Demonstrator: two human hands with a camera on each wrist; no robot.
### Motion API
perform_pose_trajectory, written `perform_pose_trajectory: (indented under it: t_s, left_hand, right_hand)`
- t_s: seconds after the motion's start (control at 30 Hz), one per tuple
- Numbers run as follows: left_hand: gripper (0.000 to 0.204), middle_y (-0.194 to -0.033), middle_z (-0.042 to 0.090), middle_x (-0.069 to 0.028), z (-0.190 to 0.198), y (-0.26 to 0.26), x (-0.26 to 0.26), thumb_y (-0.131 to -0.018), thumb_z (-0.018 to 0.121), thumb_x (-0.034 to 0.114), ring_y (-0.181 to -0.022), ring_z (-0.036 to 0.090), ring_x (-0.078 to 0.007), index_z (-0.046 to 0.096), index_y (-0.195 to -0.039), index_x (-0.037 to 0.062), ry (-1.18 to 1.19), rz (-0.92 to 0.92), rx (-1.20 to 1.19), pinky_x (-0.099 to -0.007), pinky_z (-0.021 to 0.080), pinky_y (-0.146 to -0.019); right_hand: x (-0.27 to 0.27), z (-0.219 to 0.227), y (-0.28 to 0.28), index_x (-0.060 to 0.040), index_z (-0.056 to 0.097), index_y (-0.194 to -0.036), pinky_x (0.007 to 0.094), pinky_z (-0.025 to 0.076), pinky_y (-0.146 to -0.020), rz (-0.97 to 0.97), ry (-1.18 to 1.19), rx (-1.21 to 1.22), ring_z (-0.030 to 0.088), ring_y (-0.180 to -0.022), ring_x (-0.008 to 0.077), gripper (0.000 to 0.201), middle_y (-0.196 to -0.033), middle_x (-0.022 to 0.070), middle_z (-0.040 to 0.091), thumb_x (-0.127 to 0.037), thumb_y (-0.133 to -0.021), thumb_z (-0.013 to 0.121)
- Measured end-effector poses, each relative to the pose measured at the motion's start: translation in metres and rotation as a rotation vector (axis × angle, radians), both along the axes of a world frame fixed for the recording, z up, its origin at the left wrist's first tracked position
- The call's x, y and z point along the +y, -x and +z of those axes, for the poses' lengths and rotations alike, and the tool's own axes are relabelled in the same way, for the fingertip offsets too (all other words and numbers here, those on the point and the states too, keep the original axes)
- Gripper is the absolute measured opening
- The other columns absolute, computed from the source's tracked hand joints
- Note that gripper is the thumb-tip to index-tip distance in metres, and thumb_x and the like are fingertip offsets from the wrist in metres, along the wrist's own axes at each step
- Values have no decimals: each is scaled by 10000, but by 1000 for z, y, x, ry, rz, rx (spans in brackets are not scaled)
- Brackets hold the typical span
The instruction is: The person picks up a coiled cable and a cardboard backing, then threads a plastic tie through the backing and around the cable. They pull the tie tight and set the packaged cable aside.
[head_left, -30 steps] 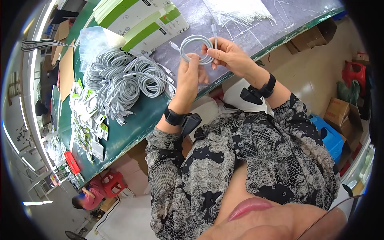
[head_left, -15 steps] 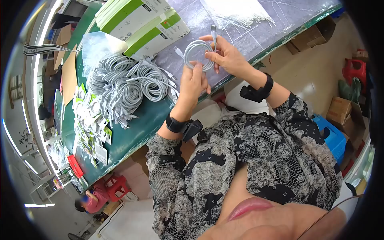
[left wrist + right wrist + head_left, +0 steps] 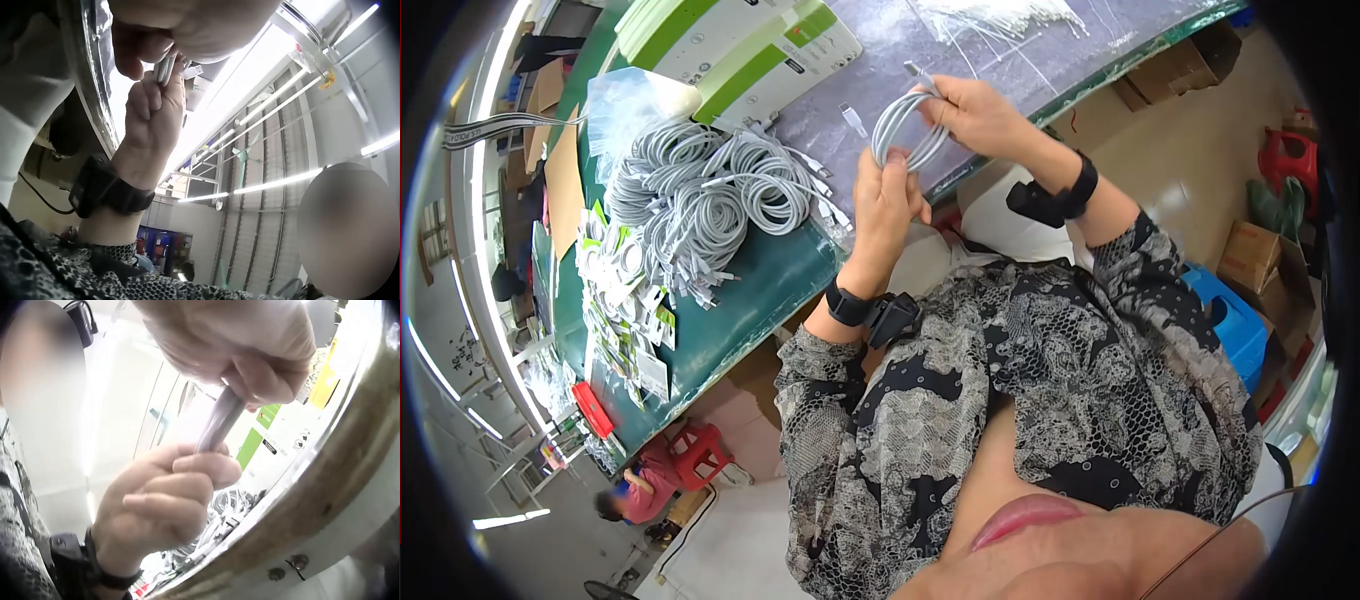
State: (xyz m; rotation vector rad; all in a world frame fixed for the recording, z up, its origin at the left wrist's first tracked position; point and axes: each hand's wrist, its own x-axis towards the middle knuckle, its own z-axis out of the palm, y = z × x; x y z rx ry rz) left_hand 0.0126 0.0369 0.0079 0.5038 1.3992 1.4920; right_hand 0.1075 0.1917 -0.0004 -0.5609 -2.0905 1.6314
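Between the two hands, over the table's near edge, is a coiled grey-white cable (image 3: 894, 125). The left hand (image 3: 883, 205) pinches the coil's lower side with thumb and fingers. At its upper right, the right hand (image 3: 982, 118) grips the coil near one plug (image 3: 917, 72). The other plug (image 3: 853, 120) sticks out on the coil's left. In the left wrist view, the right hand (image 3: 153, 112) has its fingers curled on the cable (image 3: 165, 70). In the right wrist view, the cable strands (image 3: 220, 420) run between both hands.
Left of the hands lies a heap of coiled cables (image 3: 700, 190), with packaged pieces (image 3: 620, 300) beside it. Green-white cards (image 3: 750, 60) and thin white strips (image 3: 1020, 18) lie farther back. A blue stool (image 3: 1230, 325) and cardboard boxes (image 3: 1250, 255) stand at the right.
The right hand has moved up and right along the coil, which has tilted and looks narrower. The left hand keeps its hold near the lower side.
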Motion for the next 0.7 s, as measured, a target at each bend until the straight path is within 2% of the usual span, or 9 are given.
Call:
perform_pose_trajectory:
  t_s: [0.03, 0.13, 0.17, 0.2, 0.27, 0.4, 0.5, 0.6, 0.7]
  left_hand:
    - [120, -653, 392, -12, -1, -1, -1, -979, 376, 168, -415, 315, -77, 412, -1000, 56, -16, 14, -29, -282, 406, -403]
    - [113, -662, 393, -10, 0, -1, 4, -980, 378, 166, -423, 313, -75, 418, -1005, 63, -42, 44, -64, -279, 403, -410]
    - [110, -665, 392, -9, -1, 0, 4, -981, 379, 164, -422, 312, -74, 418, -1007, 64, -33, 67, -74, -277, 402, -409]
    - [110, -665, 392, -9, 0, 2, 5, -981, 379, 164, -422, 312, -74, 418, -1007, 64, -34, 71, -73, -277, 402, -409]
    - [102, -666, 389, -9, 6, 7, 9, -981, 381, 156, -422, 314, -76, 417, -1004, 63, -66, 67, -45, -275, 399, -400]
    - [105, -658, 378, -6, 7, 15, 15, -980, 380, 153, -421, 317, -81, 415, -1001, 57, -51, 56, 42, -271, 394, -388]
    - [109, -648, 367, -4, 4, 20, 13, -979, 382, 150, -420, 316, -85, 412, -998, 47, 10, -47, 108, -269, 393, -381]
    - [111, -632, 355, -1, 13, 28, 10, -976, 389, 147, -423, 314, -84, 411, -998, 41, 75, -172, 83, -266, 394, -384]
    - [103, -611, 347, 8, 23, 42, 9, -961, 404, 137, -419, 305, -78, 423, -997, 42, 126, -305, 83, -264, 396, -387]
  right_hand:
    - [6, 4, -3, -51, 600, -1034, 208, 361, -473, 92, 129, -102, 440, -547, 34, 179, -689, -47, 514, -175, -949, 503]
    - [-1, 5, 7, -53, 599, -1089, 192, 347, -453, 1, 54, -29, 431, -528, 25, 217, -695, -41, 524, -195, -948, 515]
    - [-4, 10, 3, -46, 575, -1132, 187, 355, -460, -11, 247, -82, 444, -529, 29, 249, -697, -32, 529, -201, -943, 526]
    - [-8, 13, 2, -46, 575, -1132, 187, 355, -460, -7, 246, -81, 444, -529, 29, 249, -697, -32, 529, -201, -943, 526]
    - [-10, 16, 2, -41, 542, -1175, 186, 370, -477, -19, 520, 31, 461, -537, 37, 288, -695, -21, 533, -203, -938, 539]
    - [-16, 8, -1, -31, 514, -1207, 188, 379, -482, 62, 485, -24, 465, -547, 42, 333, -710, -16, 527, -217, -934, 555]
    - [-9, 5, -3, -30, 510, -1217, 183, 374, -472, 133, 525, -90, 456, -541, 41, 347, -706, -25, 513, -235, -940, 551]
    - [1, 7, -6, -39, 539, -1149, 180, 367, -471, 169, 622, -46, 451, -541, 38, 285, -692, -36, 499, -242, -948, 538]
    - [13, 7, -6, -48, 546, -951, 179, 358, -466, 355, 641, -104, 439, -526, 32, 193, -675, -42, 479, -241, -942, 552]
